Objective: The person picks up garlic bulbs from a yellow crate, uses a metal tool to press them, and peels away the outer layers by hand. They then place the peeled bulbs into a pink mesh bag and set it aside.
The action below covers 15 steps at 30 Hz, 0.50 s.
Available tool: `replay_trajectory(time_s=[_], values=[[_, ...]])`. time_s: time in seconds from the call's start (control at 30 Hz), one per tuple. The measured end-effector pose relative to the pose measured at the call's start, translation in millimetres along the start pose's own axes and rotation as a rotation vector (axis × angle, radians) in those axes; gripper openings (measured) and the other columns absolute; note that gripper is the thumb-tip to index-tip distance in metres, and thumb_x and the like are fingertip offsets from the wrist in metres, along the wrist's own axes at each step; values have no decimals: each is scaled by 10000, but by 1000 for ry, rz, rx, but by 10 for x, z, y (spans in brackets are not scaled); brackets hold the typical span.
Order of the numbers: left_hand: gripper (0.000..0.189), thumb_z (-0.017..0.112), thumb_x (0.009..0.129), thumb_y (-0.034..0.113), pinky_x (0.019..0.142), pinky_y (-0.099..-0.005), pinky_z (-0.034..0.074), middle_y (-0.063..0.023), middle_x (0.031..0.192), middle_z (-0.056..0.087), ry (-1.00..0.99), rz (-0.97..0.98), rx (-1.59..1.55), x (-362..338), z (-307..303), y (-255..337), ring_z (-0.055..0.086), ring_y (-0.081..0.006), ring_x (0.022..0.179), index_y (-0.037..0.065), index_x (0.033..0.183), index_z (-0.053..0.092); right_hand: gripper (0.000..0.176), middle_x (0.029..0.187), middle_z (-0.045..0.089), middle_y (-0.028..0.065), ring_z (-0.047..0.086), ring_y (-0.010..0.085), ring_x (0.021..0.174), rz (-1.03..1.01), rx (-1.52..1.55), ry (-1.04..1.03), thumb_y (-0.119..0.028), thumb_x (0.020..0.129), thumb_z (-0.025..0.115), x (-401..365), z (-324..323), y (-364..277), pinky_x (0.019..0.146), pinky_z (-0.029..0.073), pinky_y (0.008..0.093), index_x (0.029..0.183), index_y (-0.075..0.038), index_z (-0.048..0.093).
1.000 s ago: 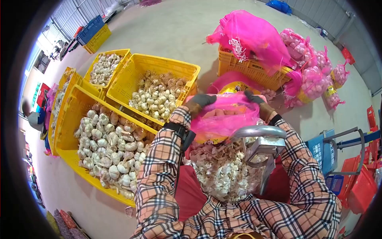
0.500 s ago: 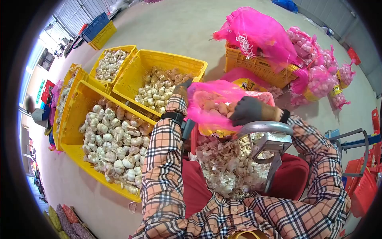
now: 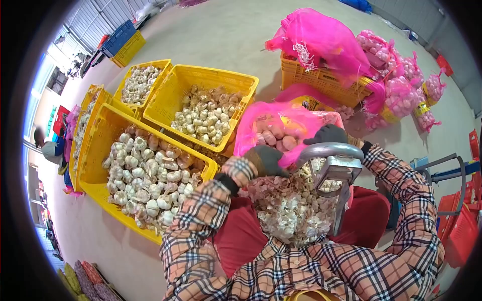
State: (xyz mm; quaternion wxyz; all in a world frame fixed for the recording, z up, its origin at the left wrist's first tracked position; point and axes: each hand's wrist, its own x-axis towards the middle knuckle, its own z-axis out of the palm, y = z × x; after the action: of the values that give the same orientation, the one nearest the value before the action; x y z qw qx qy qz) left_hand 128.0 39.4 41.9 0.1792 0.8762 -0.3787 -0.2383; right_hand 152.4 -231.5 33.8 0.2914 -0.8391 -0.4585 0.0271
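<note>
A pink mesh bag (image 3: 246,129) with several garlic bulbs (image 3: 275,138) inside lies open in front of me. My left hand (image 3: 267,159), in a dark glove, is closed on the bag's near edge at the left. On the right, my gloved right hand (image 3: 329,135) has its fingers bent at the bag's right edge, just behind a curved metal bar (image 3: 334,149); its fingertips are partly hidden. Garlic skins and stalks (image 3: 296,210) are heaped below the bag, between my knees.
Yellow crates (image 3: 95,170) of garlic bulbs stand at the left. Another yellow crate (image 3: 321,83) holds pink mesh at the back right, beside filled net bags (image 3: 401,95). Red crates (image 3: 459,241) are at the far right. A person (image 3: 49,149) is at the far left.
My left hand has moved from the bag's far left side down to its near edge. My right hand has shifted slightly up and right. The bag's opening shows more garlic.
</note>
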Motion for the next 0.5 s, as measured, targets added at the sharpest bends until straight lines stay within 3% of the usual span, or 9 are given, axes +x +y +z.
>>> replay_trajectory(time_s=[0.03,0.07,0.1,0.17,0.23,0.3,0.43,0.47,0.5], values=[[254,618,733,318,717,-401,452,-112,726,598,3,-1,-1,-37,76,49,594,-279,712,131,904,633,280,844,588,81,574,173,790,370,636,63,-226,788,598,-10,-21,-60,685,454,287,992,-36,577],[245,616,721,275,705,-404,446,-111,717,595,139,4,120,-42,130,95,592,-265,706,102,894,629,432,937,612,97,599,173,824,348,136,-95,-320,802,613,63,-121,-31,753,465,280,1125,-45,533],[237,613,708,231,693,-407,440,-111,707,591,271,6,242,-26,172,125,590,-252,701,73,884,625,432,937,612,97,599,173,824,344,136,-99,-320,802,613,121,-161,-39,753,465,280,1125,-45,533],[197,584,682,169,675,-399,422,-93,684,585,453,4,293,-5,173,244,581,-244,702,44,832,614,403,983,607,140,584,236,937,834,-53,75,-327,818,598,478,-343,-542,801,465,311,1085,-29,545],[144,562,676,137,692,-396,406,-82,686,586,531,18,551,19,227,253,576,-249,721,56,787,606,438,934,611,119,592,223,841,798,-188,130,-333,793,633,530,-192,-452,736,477,308,1099,-36,538],[111,551,679,123,723,-379,396,-63,710,580,547,-68,567,42,331,214,563,-245,729,81,769,601,436,891,616,88,582,207,758,464,301,-78,-353,791,627,623,-201,-352,684,477,313,1078,-35,547],[123,555,677,132,717,-356,392,-51,741,548,512,-19,565,9,275,268,536,-220,787,88,779,606,256,834,631,59,580,155,702,496,84,-119,-282,831,570,621,-63,-249,644,472,297,971,-71,605],[121,555,676,136,715,-358,392,-54,748,547,506,-3,550,0,247,280,535,-224,788,87,775,605,470,808,640,97,613,223,708,685,-250,-301,-465,669,666,665,-19,-188,643,475,330,905,-60,630],[119,555,676,139,713,-359,392,-57,754,547,500,14,537,-15,214,289,535,-228,789,87,772,604,470,808,640,97,613,223,708,684,-246,-303,-465,669,666,597,73,-70,643,475,330,905,-60,630]])
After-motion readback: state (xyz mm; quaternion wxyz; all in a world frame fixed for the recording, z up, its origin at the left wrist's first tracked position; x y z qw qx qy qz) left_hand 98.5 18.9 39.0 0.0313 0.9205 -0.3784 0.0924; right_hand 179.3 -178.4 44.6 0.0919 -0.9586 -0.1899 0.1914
